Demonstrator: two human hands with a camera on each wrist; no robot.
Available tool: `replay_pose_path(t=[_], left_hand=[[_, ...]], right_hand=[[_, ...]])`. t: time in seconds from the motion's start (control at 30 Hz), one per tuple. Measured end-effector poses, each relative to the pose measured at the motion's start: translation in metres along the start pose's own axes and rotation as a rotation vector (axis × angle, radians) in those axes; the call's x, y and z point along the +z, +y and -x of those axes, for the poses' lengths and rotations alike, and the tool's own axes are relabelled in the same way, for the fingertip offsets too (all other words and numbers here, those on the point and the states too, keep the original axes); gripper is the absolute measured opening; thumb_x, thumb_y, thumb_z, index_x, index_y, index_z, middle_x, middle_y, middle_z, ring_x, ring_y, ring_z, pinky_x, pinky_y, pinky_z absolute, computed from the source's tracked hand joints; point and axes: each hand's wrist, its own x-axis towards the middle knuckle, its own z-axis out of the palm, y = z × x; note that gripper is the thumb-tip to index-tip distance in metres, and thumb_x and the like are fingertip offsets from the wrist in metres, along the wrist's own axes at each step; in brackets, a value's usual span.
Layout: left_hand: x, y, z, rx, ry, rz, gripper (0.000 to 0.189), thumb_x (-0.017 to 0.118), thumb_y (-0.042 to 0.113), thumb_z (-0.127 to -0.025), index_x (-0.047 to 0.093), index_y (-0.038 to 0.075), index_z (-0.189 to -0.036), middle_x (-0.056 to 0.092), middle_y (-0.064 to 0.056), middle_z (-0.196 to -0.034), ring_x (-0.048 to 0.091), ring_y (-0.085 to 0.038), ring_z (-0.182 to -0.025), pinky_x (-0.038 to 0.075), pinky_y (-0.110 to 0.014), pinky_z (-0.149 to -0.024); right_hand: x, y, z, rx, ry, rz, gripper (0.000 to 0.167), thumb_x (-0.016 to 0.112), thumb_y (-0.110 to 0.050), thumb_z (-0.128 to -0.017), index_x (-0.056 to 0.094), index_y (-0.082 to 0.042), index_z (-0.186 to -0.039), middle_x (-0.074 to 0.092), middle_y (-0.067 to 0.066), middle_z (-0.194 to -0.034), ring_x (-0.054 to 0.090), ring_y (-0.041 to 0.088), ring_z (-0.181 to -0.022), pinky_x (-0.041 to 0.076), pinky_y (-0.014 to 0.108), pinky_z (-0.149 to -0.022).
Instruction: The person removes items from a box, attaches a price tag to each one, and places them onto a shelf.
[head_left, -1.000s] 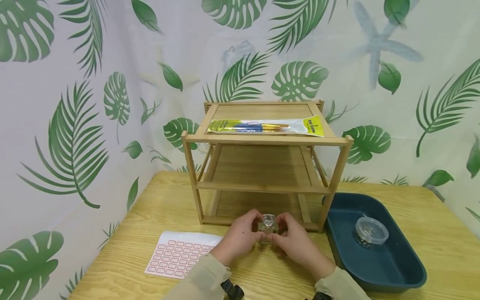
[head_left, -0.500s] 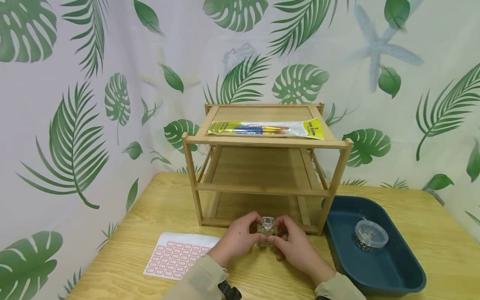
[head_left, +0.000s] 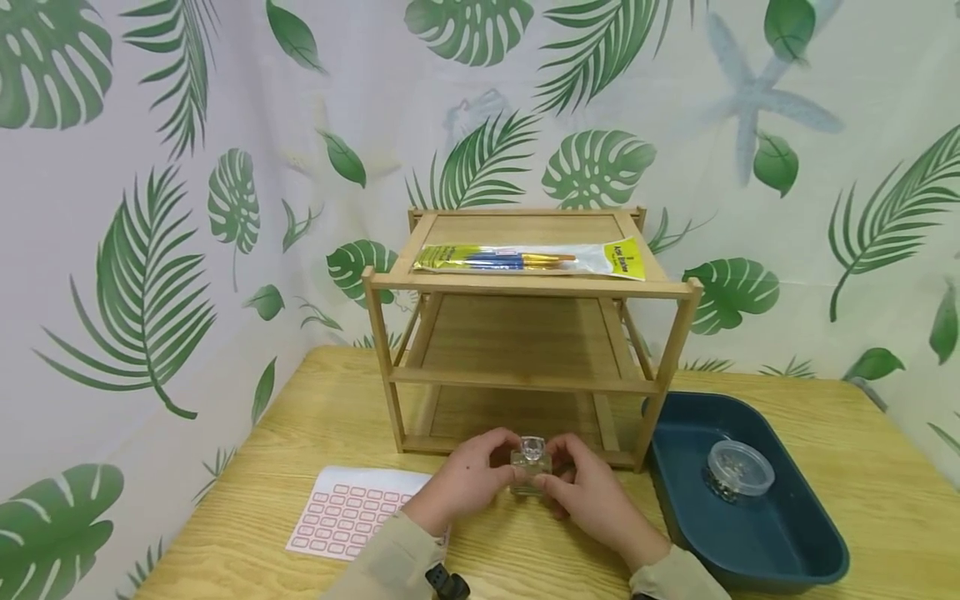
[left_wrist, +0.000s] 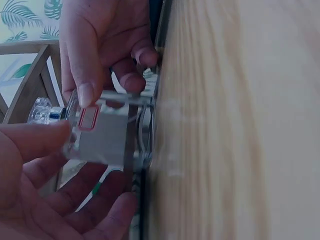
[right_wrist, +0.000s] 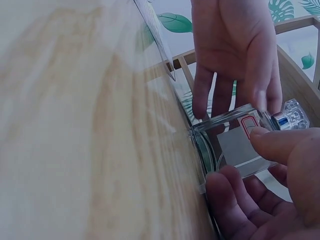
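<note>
Left hand (head_left: 467,478) edged left, bottle (head_left: 530,471) between it and right hand (head_left: 588,492), both pinching it

Beige sleeves (head_left: 386,560) both sides, fabric creased. Black strap (head_left: 435,576) with chunky black unit (head_left: 456,588) on the left; on the right a sliver of black band (head_left: 641,596), mostly cut off. Fingers (left_wrist: 86,94) bare.

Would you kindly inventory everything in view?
Table: one, tan, foreground
Wooden rack: one, tan, on table
Paintbrush pack: one, yellow and clear, atop rack
Tub: one, teal, right of rack
Round container: one, clear, inside tub
Label sheet: one, white and red, table's left
Glass bottle: one, clear, before rack
Sticker: one, red-bordered, on bottle
Leafy backdrop: count unclear, white, behind
Left hand: one, on bottle
Right hand: one, on bottle
Sleeves: two, beige, forearms
Straps: two, black, wrists
</note>
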Motion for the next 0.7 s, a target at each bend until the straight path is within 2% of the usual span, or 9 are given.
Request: replay_pose_path(t=[0.2, 0.33, 0.43, 0.57, 0.7], left_hand=[[-0.015, 0.005, 0.011, 0.02, 0.067, -0.015, 0.036, 0.064, 0.027, -0.101, 0.059, 0.015, -0.135, 0.061, -0.001, -0.13, 0.058, -0.024, -0.12, 0.049, -0.047, -0.098], [-0.029, 0.008, 0.02, 0.051, 0.116, -0.023, 0.041, 0.063, 0.028, -0.102, 0.055, 0.015, -0.14, 0.057, -0.001, -0.136, 0.054, -0.023, -0.127, 0.046, -0.048, -0.103], [-0.042, 0.013, 0.025, 0.084, 0.166, -0.005, 0.042, 0.063, 0.027, -0.102, 0.053, 0.016, -0.142, 0.056, -0.002, -0.138, 0.051, -0.022, -0.13, 0.043, -0.047, -0.107], [-0.061, 0.02, 0.029, 0.145, 0.289, 0.014, 0.042, 0.064, 0.022, -0.102, 0.052, 0.015, -0.141, 0.058, -0.003, -0.135, 0.054, -0.025, -0.127, 0.045, -0.047, -0.105], [-0.081, 0.023, 0.03, 0.208, 0.444, 0.051, 0.042, 0.065, 0.017, -0.1, 0.052, 0.012, -0.14, 0.061, -0.005, -0.13, 0.058, -0.024, -0.119, 0.047, -0.048, -0.101]], right_hand=[[0.0, 0.0, 0.0, 0.009, 0.013, 0.023, 0.032, 0.074, -0.016, -0.094, 0.055, -0.008, -0.118, 0.056, 0.009, -0.098, 0.057, 0.023, -0.066, 0.051, 0.034, -0.052], [-0.001, 0.002, 0.0, 0.018, 0.012, 0.029, 0.034, 0.075, -0.019, -0.094, 0.054, -0.008, -0.118, 0.055, 0.009, -0.095, 0.056, 0.022, -0.066, 0.05, 0.034, -0.052], [-0.001, 0.004, -0.001, 0.013, 0.009, 0.024, 0.035, 0.075, -0.02, -0.094, 0.055, -0.008, -0.12, 0.055, 0.009, -0.099, 0.057, 0.023, -0.067, 0.051, 0.035, -0.052], [-0.002, 0.004, -0.002, 0.003, 0.006, 0.03, 0.034, 0.075, -0.019, -0.094, 0.055, -0.008, -0.121, 0.055, 0.01, -0.105, 0.056, 0.022, -0.069, 0.051, 0.035, -0.053], [-0.002, 0.004, -0.002, 0.001, 0.002, 0.031, 0.034, 0.074, -0.019, -0.095, 0.055, -0.008, -0.12, 0.054, 0.01, -0.106, 0.055, 0.022, -0.07, 0.051, 0.035, -0.053]])
